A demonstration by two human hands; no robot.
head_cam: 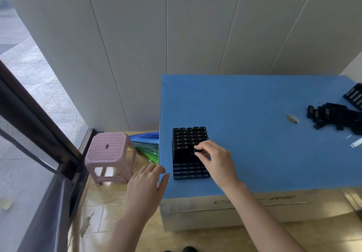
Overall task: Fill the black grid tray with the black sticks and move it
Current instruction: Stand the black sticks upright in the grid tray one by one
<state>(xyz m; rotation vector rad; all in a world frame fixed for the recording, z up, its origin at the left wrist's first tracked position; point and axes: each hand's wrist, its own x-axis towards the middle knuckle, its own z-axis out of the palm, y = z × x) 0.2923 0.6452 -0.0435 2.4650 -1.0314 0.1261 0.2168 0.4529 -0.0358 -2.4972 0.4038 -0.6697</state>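
Black grid tray (191, 171): sits at blue desk's (254, 104) front-left corner, far rows holding black sticks (189, 136). Right hand (213, 158) pinching one above it; left hand (146, 185) open at the left edge. Loose pile (333, 118) by right edge.

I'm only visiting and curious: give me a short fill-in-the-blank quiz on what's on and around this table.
1. The right hand pinches a stick at the grid tray, which stands on a table coloured ____.
2. The left hand, fingers straight, is at the table's ____ edge.
3. The stool on the floor is ____.
4. The loose pile of sticks lies to the tray's ____.
Missing words: blue; left; pink; right.
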